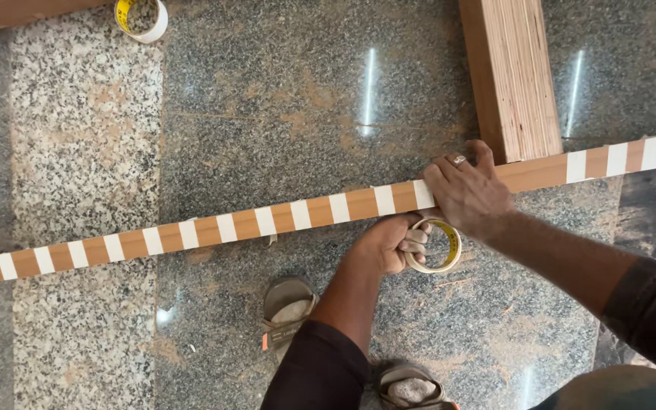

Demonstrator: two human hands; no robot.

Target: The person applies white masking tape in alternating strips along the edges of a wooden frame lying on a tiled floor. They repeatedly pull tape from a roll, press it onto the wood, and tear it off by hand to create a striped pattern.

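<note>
Tape roll [436, 247] sat half hidden in the clenched left hand [389, 243]; right hand [465, 190] fingers [484, 152], unclenched, pressed the striped wooden strip [267, 222], cut off at both edges.

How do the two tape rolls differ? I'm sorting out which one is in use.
The tape roll in the left hand is gripped beside the striped wooden strip; the spare tape roll lies untouched on the granite floor, far off and cut by the frame's top edge. Both are pale rings with yellow inner cores.
</note>
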